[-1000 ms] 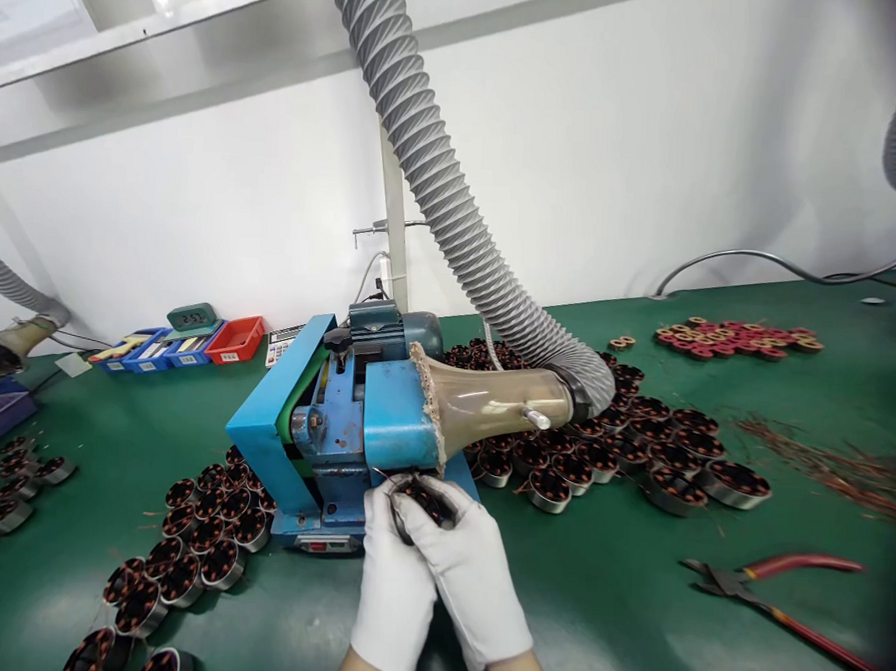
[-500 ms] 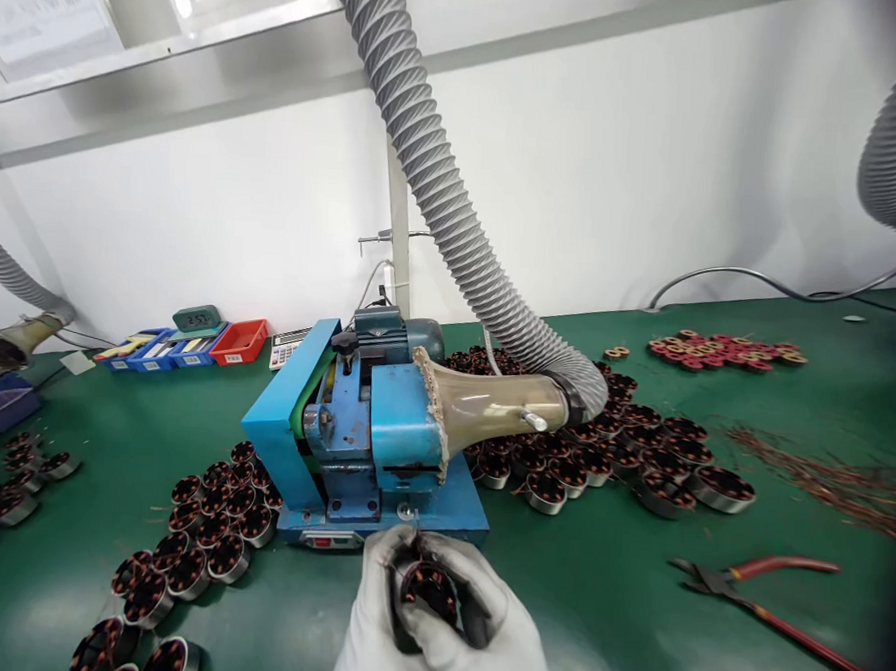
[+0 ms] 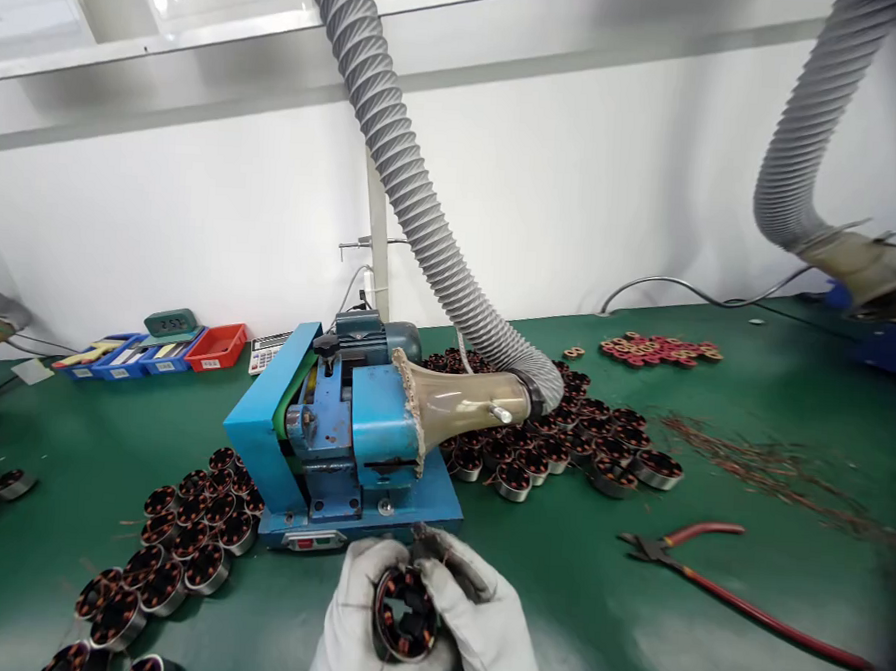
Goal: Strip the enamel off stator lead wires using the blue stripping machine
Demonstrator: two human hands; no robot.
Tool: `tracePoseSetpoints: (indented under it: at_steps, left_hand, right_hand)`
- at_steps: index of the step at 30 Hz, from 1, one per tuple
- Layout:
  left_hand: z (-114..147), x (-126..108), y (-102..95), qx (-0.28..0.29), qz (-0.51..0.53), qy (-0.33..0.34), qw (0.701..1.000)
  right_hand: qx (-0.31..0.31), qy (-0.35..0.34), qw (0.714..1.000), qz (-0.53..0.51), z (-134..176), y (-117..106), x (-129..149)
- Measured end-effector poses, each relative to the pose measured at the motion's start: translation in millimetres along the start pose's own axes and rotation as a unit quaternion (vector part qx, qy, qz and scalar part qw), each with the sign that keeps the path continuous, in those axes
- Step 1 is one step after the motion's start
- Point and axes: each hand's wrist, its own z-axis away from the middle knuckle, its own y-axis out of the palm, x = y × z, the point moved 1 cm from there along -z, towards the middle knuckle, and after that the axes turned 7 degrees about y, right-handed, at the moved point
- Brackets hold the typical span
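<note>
My left hand (image 3: 354,616), in a white glove, grips a wire-wound motor stator (image 3: 405,616), a ring with copper coils, black insulation and an open centre. The stator's open face is tilted toward me. At its upper right edge is my right hand (image 3: 483,608), gloved too, with dark soiled fingertips. Its thumb lies against the stator's rim and the fingers are pinched together; what is between them is too small to make out. Just beyond both hands stands a blue belt-driven machine (image 3: 345,420) with a red switch on its base.
Stators stand in a group (image 3: 189,532) at left and another (image 3: 554,446) behind the machine's suction nozzle (image 3: 466,407). Red-handled cutters (image 3: 735,591) and copper wire scraps (image 3: 757,467) lie right. A grey hose (image 3: 418,174) rises from the nozzle. Small bins (image 3: 218,347) stand at back left.
My right hand has shifted from around the stator to its upper right edge. The stator's face now shows more fully in my left hand. The view has turned slightly right.
</note>
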Motion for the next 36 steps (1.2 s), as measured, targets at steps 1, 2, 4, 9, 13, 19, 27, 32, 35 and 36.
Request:
tracePoseSetpoints:
  at_steps: [1, 2, 4, 9, 13, 19, 27, 32, 35, 36]
  left_hand:
    - [-0.1, -2.5, 0.6, -0.001, -0.015, 0.022, 1.000]
    - [0.0, -5.1, 1.2, -0.004, -0.029, 0.040, 0.999]
    - [0.9, -10.0, 2.2, -0.014, -0.048, 0.055, 0.997]
    - [4.8, -15.0, 1.4, -0.046, -0.073, 0.016, 0.996]
    - [-1.5, -4.8, 1.9, -0.054, -0.005, -0.060, 0.997]
    - [-21.9, 22.9, 12.4, -0.055, 0.078, -0.140, 0.986]
    - [-47.7, 33.8, 29.4, -0.076, 0.117, -0.161, 0.977]
    - [-51.2, 31.1, 32.6, -0.076, 0.087, -0.145, 0.983]
    - [-53.4, 27.5, 32.4, -0.087, 0.094, -0.158, 0.979]
    - [-54.7, 26.2, 32.5, -0.094, 0.108, -0.163, 0.976]
  right_hand:
    - [-0.012, -0.007, 1.000, 0.012, -1.0, 1.7, 3.7]
    - [-0.018, -0.006, 1.000, 0.017, -2.4, 3.1, 7.3]
    - [-0.005, 0.025, 1.000, -0.006, -6.6, 4.3, 14.2]
    - [-0.008, 0.025, 0.974, -0.226, -21.4, -3.7, 28.2]
    - [-0.002, -0.015, 0.997, -0.071, -19.9, -1.9, 17.0]
    - [-0.006, -0.078, 0.989, 0.123, -23.4, 13.6, -9.9]
    - [-0.019, -0.078, 0.984, 0.160, -58.9, 18.7, -8.5]
    - [-0.002, -0.072, 0.985, 0.156, -60.0, 17.5, -6.0]
    - [-0.003, -0.075, 0.985, 0.157, -58.4, 16.8, -4.8]
    - [-0.006, -0.076, 0.984, 0.159, -58.5, 17.0, -4.3]
